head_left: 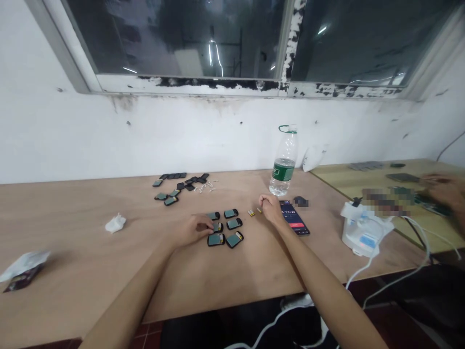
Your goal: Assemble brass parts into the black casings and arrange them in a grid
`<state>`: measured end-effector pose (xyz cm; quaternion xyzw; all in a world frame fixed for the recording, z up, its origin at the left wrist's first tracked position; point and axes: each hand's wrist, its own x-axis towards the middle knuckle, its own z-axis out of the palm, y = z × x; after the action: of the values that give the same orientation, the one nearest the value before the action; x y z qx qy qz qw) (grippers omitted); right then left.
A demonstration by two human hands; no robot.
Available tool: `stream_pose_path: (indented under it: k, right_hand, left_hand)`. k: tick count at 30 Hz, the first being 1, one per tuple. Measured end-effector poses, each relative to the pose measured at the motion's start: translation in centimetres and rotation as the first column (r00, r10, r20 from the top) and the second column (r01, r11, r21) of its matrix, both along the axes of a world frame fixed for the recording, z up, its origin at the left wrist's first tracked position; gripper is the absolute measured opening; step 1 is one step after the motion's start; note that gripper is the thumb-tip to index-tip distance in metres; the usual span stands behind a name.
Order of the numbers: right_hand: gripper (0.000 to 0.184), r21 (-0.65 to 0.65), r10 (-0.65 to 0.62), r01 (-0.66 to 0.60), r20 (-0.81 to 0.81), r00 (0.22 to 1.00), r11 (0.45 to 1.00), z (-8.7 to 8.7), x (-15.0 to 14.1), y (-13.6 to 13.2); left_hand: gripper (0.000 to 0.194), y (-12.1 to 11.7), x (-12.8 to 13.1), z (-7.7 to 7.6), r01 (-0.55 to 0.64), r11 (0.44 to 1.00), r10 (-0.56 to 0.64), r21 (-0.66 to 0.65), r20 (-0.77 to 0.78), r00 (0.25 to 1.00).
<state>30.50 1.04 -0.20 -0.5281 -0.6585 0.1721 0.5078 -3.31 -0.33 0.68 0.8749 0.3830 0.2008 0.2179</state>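
Observation:
My left hand [194, 229] rests on the wooden table [90, 252] with its fingers curled against a cluster of small black-framed teal modules [227, 231]. My right hand [271, 207] lies closed in a loose fist just right of them, beside two tiny yellowish parts [253, 212]. What the fist holds, if anything, is hidden. A phone [295, 218] showing a running timer lies right beside my right wrist.
More modules and black covers [179, 186] lie farther back, with small white clips [206, 186]. A water bottle [283, 162] stands behind the phone. A crumpled tissue [115, 223], a packet [22, 271], a white device with cables [363, 232] and another person's hand [445, 191] are around.

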Motion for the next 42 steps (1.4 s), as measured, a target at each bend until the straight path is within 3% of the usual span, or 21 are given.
stream_pose_path:
  k: [10, 17, 21, 25, 29, 33, 42]
  right_hand:
    - [0.019, -0.027, 0.216, -0.215, 0.039, 0.976, 0.976, 0.7, -2.1, -1.9]
    - [0.022, 0.110, 0.452, -0.449, -0.007, 0.892, 0.887, 0.4, -3.7, -2.4]
    - [0.017, 0.193, 0.475, -0.455, -0.070, 0.877, 0.869, 0.2, -4.7, -2.6]
    - [0.018, 0.155, 0.480, -0.479, 0.035, 0.876, 0.864, 0.3, -5.5, -3.2]
    - [0.007, 0.091, 0.547, -0.549, 0.049, 0.836, 0.831, 0.8, -6.2, -4.2]
    - [0.009, 0.003, 0.574, -0.574, -0.002, 0.819, 0.819, 1.1, -6.6, -4.6]
    - [0.013, 0.005, 0.584, -0.584, -0.039, 0.811, 0.812, 0.6, -6.8, -4.5]
  left_hand:
    - [0.022, -0.1, 0.3, -0.5, -0.032, 0.999, 0.032, 0.038, -0.002, 0.999]
    - [0.015, -1.0, 1.0, 0.6, -0.011, 0.974, -0.019, 0.225, 0.133, 0.991]
    - [0.014, -1.5, 1.5, 0.9, 0.052, 0.937, -0.130, 0.346, 0.206, 0.970]
    - [0.013, -1.9, 2.3, 0.3, 0.037, 0.890, -0.146, 0.454, 0.209, 0.967]
    - [0.014, -2.1, 2.7, 0.0, 0.035, 0.884, -0.135, 0.466, 0.182, 0.974]
    - [0.013, -2.2, 2.5, -0.1, 0.045, 0.860, -0.151, 0.507, 0.169, 0.974]
    - [0.012, -2.3, 2.7, -0.2, 0.028, 0.825, -0.166, 0.564, 0.195, 0.967]
